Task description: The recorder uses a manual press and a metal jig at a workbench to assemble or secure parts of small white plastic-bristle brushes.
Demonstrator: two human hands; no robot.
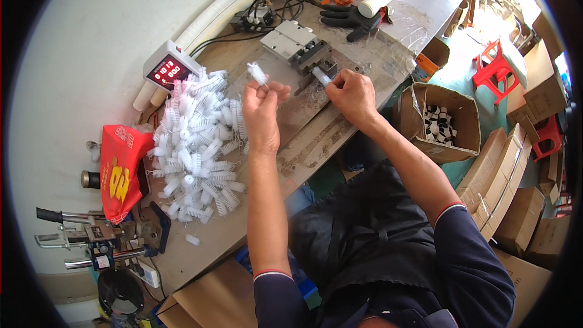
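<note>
My left hand is closed, pinching a small white bristle brush upright between thumb and fingers. My right hand is closed on a small whitish cylindrical piece, whose far end lies against the metal jaws of a bench fixture. Whether that piece is also a brush I cannot make out. The fixture has a pale metal body and stands beyond both hands. Left of my left hand spreads a large heap of white bristle brushes with thin wire loops.
A counter with a red display stands behind the heap, with a red bag beside it. Toggle clamps sit at the table's left end. A black glove lies beyond the fixture. Right of the table stands an open carton with black-and-white pieces inside.
</note>
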